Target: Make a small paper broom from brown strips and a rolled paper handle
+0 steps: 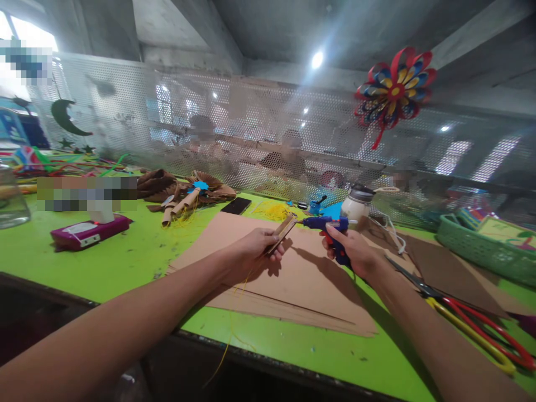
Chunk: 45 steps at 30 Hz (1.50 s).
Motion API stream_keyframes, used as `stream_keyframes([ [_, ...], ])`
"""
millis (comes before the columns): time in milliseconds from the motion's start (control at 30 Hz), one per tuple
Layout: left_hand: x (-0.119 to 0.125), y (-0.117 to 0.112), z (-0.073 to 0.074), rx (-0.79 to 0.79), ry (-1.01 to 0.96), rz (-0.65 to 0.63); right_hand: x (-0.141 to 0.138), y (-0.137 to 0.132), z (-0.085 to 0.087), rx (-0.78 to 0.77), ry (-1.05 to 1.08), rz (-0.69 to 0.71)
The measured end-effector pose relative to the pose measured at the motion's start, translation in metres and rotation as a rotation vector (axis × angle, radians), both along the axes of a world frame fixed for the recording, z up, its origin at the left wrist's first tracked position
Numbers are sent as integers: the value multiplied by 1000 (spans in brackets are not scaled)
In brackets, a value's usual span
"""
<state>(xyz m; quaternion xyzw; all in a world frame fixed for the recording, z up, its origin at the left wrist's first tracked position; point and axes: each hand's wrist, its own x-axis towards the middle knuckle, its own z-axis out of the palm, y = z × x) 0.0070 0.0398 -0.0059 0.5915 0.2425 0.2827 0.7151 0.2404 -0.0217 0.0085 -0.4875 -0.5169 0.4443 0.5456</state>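
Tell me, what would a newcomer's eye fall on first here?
Probably the red, blue and yellow flower decoration at the upper right. Next, in the middle, the right hand holds a blue glue gun, its tip close to a brown piece in the left hand. Scissors with red and yellow handles stand out at lower right.

There is one glue gun [318, 223], one phone [237, 206], one basket [481, 252]
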Motion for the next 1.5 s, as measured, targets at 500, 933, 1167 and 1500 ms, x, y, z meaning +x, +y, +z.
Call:
stream_keyframes([
  [500,0,2,-2,16,20,-16,0,-1,1,4,-24,26],
  [933,1,1,0,21,26,8,-5,-5,3,-32,-122,95],
  [1167,0,-1,2,12,47,14,-2,-1,1,9,-69,45],
  [1500,0,-2,1,-14,-15,-7,-4,-6,3,-21,-159,117],
])
